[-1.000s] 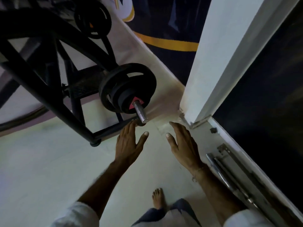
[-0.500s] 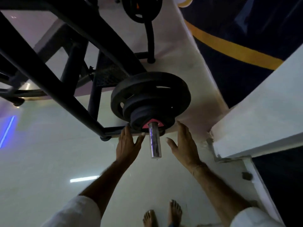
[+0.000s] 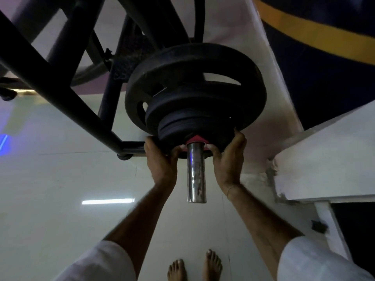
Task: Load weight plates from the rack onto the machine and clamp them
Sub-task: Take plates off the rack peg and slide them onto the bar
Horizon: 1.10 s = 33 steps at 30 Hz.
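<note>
- Left grip (image 3: 160, 157) and right grip (image 3: 228, 157) clasped the outermost weight plate (image 3: 219, 138) from either side — likely to seat it squarely.
- It sat on the steel sleeve (image 3: 196, 175) (red collar (image 3: 197, 139) at its hub), against larger plates (image 3: 182, 63).

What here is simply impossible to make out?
Head view only:
Red clamp: mostly hidden by the steel bar and thumbs; locked or not, unclear.
Fingertips of left hand and right hand: hidden behind the front plate.
Plate weight markings: too dark.
Machine frame: cut off by top and left edges.
</note>
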{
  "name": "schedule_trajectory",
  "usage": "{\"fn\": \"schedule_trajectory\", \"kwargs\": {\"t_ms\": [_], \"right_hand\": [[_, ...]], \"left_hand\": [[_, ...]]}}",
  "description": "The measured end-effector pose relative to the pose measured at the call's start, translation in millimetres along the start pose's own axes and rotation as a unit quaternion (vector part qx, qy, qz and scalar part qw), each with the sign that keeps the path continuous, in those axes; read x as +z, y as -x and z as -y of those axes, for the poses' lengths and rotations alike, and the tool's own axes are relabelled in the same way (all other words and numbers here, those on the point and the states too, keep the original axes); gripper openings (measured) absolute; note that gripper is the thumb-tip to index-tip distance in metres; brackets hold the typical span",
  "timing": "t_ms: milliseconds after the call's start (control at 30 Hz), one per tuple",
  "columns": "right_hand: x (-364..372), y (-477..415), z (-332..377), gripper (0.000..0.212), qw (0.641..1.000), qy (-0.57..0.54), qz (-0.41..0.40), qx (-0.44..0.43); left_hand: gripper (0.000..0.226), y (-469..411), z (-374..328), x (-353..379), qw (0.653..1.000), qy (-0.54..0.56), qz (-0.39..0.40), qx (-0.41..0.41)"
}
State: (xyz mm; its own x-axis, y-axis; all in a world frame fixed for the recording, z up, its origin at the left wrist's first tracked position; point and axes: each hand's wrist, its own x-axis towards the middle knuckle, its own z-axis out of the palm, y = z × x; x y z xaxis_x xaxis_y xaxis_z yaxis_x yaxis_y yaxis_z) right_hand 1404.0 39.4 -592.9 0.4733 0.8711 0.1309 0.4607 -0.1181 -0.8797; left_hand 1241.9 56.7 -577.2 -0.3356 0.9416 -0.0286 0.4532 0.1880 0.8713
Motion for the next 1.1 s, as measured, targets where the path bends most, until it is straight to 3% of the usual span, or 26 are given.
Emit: {"fn": "schedule_trajectory", "kwargs": {"t_ms": [267,467,800,1100], "right_hand": [[-16,6,-12,0.075,0.999,0.019,0.006,-0.041],[-33,31,-14,0.067,0.997,0.011,0.075,-0.007],[-97,167,0,0.068,0.992,0.04,0.113,0.038],[-177,255,122,0.071,0.994,-0.033,0.099,-0.036]], "left_hand": [[0.061,-2,9,-19,0.995,-0.004,0.073,0.07],[0.048,28,16,-36,0.993,-0.002,0.087,0.075],[0.037,141,33,-110,0.983,-0.072,0.159,0.056],[0.043,232,-32,-236,0.983,-0.026,0.135,0.119]]}}
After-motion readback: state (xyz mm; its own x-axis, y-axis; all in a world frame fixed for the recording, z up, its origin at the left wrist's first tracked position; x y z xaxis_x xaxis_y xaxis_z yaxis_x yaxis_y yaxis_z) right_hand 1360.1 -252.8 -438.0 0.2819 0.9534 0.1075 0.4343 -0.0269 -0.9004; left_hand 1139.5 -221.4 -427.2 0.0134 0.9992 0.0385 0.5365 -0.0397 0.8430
